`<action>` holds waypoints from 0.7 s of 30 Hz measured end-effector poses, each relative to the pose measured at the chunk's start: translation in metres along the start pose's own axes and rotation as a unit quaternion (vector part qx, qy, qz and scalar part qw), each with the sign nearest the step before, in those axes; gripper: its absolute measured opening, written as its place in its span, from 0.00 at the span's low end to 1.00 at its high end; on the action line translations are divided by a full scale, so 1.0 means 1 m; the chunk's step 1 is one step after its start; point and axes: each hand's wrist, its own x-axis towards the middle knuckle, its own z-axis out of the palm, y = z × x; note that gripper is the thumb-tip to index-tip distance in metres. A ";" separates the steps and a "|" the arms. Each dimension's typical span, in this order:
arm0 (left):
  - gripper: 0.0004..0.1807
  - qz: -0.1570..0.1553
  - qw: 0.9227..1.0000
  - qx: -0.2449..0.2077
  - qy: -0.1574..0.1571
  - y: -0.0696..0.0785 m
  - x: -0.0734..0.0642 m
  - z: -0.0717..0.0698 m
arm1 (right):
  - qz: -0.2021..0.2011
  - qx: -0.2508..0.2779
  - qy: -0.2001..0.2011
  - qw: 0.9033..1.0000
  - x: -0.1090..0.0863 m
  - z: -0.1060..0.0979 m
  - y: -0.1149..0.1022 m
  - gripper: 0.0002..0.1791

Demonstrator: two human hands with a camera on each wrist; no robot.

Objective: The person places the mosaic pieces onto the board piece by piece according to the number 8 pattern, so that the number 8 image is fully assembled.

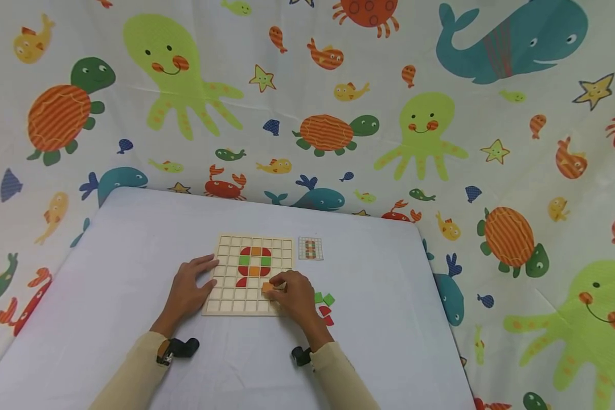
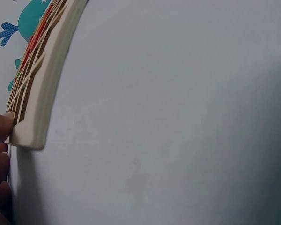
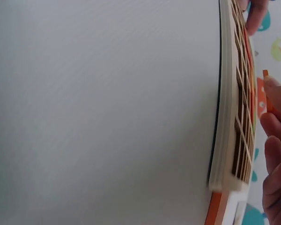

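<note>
Orange tile (image 1: 267, 287) is pinched by the right hand (image 1: 294, 294) above the grid board (image 1: 224, 294); it should be lowered flat and square, the board's left edge being steadied by the unclenched left hand (image 1: 188, 285).

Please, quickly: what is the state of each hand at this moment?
Left hand: open, fingers touching the left edge of the square pale wooden grid board.
Right hand: closed, pinching a thin orange square tile.
</note>
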 end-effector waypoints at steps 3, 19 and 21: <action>0.28 0.000 1.000 0.000 0.000 0.000 0.000 -0.001 | 0.004 0.000 -0.006 1.000 0.007 0.008 -0.008 0.12; 0.28 -0.003 1.000 0.002 -0.001 -0.002 0.002 0.000 | 0.013 -0.047 -0.007 0.999 0.022 0.025 -0.025 0.12; 0.28 -0.004 1.000 0.002 -0.003 -0.002 0.002 -0.001 | 0.010 -0.043 -0.005 0.999 0.022 0.025 -0.025 0.11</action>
